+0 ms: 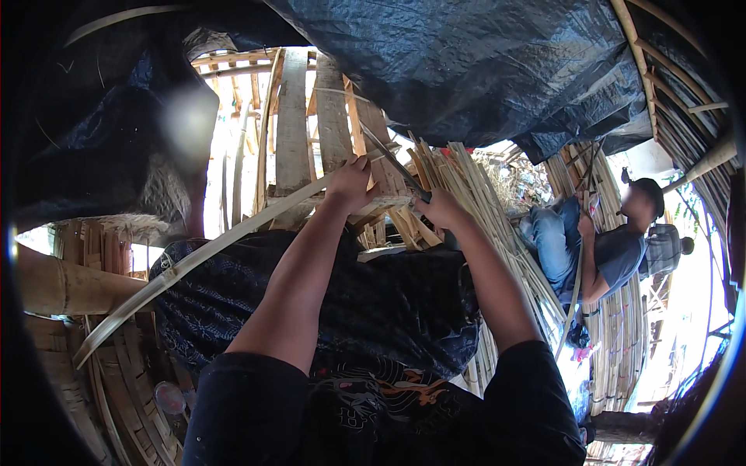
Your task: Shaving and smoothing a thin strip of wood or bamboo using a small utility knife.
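My left hand [351, 185] is closed around a long, pale bamboo strip [225, 239]. The strip bends down past my left side, its free end low at the left. In my right hand [441, 210] is the dark handle of a long knife [395, 163], whose narrow blade points up and away to the left. The blade's tip comes close to the far end of the strip; whether they touch, I cannot tell. Beneath both hands stands a wooden bench [291, 151] of weathered planks. Dark patterned cloth [381, 311] covers my lap.
Bundled bamboo strips [497, 233] lie right of my right arm. Farther right, a co-worker [618, 248] in a dark shirt and jeans sits holding a strip. A thick bamboo pole [85, 283] runs at the left. Dark tarpaulin [482, 62] hangs low overhead.
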A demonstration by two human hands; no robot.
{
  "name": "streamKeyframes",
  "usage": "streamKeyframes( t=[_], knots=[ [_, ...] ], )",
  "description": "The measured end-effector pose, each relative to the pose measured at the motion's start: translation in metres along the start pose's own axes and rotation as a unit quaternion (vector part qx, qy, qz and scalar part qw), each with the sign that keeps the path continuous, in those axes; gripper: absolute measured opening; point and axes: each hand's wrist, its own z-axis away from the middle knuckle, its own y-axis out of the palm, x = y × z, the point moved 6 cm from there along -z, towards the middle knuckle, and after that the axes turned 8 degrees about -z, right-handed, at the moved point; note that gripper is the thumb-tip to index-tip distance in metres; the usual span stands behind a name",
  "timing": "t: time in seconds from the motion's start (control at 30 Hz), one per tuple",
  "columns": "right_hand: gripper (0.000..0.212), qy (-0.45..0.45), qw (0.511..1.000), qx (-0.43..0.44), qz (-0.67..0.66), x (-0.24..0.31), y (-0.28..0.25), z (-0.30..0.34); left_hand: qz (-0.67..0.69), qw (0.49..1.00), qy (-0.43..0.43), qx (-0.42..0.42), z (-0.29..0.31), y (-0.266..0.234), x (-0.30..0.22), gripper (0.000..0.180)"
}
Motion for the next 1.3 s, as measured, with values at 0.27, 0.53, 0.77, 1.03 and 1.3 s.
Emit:
streamKeyframes(
  t=[0.27, 0.53, 0.77, 1.03, 1.3],
  knots=[
    [0.04, 0.003, 0.992, 0.062, 0.109, 0.034, -0.026, 0.01, -0.028, 0.999, 0.007, 0.016, 0.001, -0.001, -0.001, 0.071],
    [0.035, -0.109, 0.989, -0.092, -0.031, 0.08, -0.099, 0.029, -0.061, 0.997, 0.03, -0.028, 0.008, 0.0, 0.002, 0.075],
    [0.046, -0.113, 0.965, -0.22, -0.088, -0.014, 0.003, 0.02, -0.077, 0.997, 0.029, -0.005, 0.009, -0.004, -0.004, 0.083],
    [0.042, -0.088, 0.954, -0.224, -0.177, 0.026, -0.022, 0.036, -0.092, 0.995, 0.019, 0.025, 0.012, -0.003, 0.001, 0.087],
    [0.051, 0.008, 0.992, -0.122, -0.019, -0.039, 0.053, -0.001, -0.032, 0.999, -0.022, 0.015, 0.009, 0.0, 0.006, 0.078]
  ],
)
